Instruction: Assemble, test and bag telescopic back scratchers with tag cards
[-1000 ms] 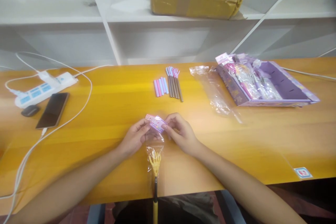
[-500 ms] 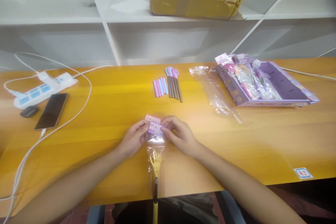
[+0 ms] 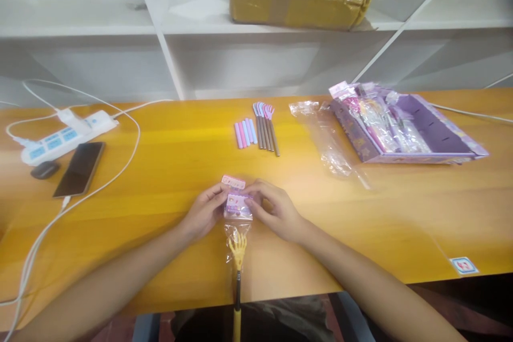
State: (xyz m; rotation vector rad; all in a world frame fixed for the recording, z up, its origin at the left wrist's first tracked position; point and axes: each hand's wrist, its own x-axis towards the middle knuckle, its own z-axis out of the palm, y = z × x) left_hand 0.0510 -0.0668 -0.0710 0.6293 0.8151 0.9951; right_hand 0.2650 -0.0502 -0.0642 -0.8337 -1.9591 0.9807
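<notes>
A yellow hand-shaped back scratcher [image 3: 238,251] lies in a clear plastic sleeve, its handle running off past the table's front edge. At the top of the sleeve is a small printed pink-and-purple header card [image 3: 237,204], with a pink flap [image 3: 233,182] showing behind it. My left hand [image 3: 206,211] pinches the card's left side between thumb and fingers. From the right, my right hand [image 3: 278,211] is closed on the purple front part, thumb on its face. Whether the card is folded or in two pieces I cannot tell.
Several metal claw-ended rods [image 3: 267,131] and pastel handle tubes [image 3: 245,133] lie further back. A clear bag [image 3: 331,147] rests beside a purple box [image 3: 444,123] of packaged scratchers. Leftward are a phone [image 3: 79,170], a power strip [image 3: 68,136] and cables. A taped carton [image 3: 300,0] sits on the shelf.
The purple front part of the card has shifted slightly down towards me, over the top of the sleeve, and my right thumb has moved down with it. The left hand has barely moved.
</notes>
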